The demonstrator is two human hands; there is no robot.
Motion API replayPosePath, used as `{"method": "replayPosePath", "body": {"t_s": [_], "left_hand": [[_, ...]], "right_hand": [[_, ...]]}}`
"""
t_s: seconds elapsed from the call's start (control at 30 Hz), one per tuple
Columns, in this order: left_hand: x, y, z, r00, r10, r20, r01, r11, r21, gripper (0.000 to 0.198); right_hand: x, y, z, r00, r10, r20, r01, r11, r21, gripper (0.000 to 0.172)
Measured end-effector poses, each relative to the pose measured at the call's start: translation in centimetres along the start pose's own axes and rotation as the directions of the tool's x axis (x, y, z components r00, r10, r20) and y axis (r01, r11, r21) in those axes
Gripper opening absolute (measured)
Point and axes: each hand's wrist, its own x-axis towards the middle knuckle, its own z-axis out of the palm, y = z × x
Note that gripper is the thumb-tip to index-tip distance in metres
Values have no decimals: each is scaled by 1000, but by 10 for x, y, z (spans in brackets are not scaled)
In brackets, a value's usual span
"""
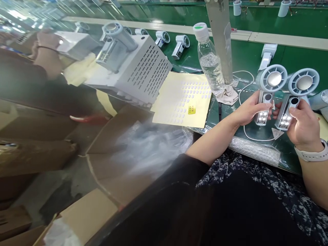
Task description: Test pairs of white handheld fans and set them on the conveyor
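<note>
From the head camera I look down on my two forearms, reaching forward over a green-topped bench (289, 58). My left hand (249, 109) is angled across toward my right, and its fingers (263, 108) are closed around the grip of a white handheld device (262, 112) with a round vented head, which stands upright. My right hand (303, 124) faces it from the other side, its fingers (294, 114) closed around a matching device (285, 116), also upright. The two devices stand close together, just above the bench, and a white watch (311, 153) circles my right wrist.

A thin white cable (243, 126) curves on the bench beneath my left hand, and a strip of bubble wrap (253, 150) lies along the bench edge. Farther left are a sheet of small round stickers (181, 99) and a water bottle (210, 58), which stands beside a metal post (220, 37).

Beyond them, a co-worker's hand (47, 42) is beside a perforated grey casing (143, 66), and more white devices (171, 44) stand in a row. Cardboard boxes (38, 157) lie on the floor below.
</note>
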Motion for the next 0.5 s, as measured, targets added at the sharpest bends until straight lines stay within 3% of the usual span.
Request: {"method": "replayPosePath", "body": {"t_s": [0.17, 0.37, 0.5], "left_hand": [[2, -2, -1, 999, 11, -32, -10, 999, 46, 56], [1, -7, -2, 993, 31, -110, -22, 997, 78, 81], [3, -11, -3, 990, 19, -138, -15, 999, 33, 75]], "right_hand": [[2, -3, -1, 1000, -19, -10, 19, 1000, -18, 22], [6, 0, -8, 996, 16, -84, -23, 996, -84, 19], [8, 1, -13, 992, 91, -89, -93, 995, -22, 28]]}}
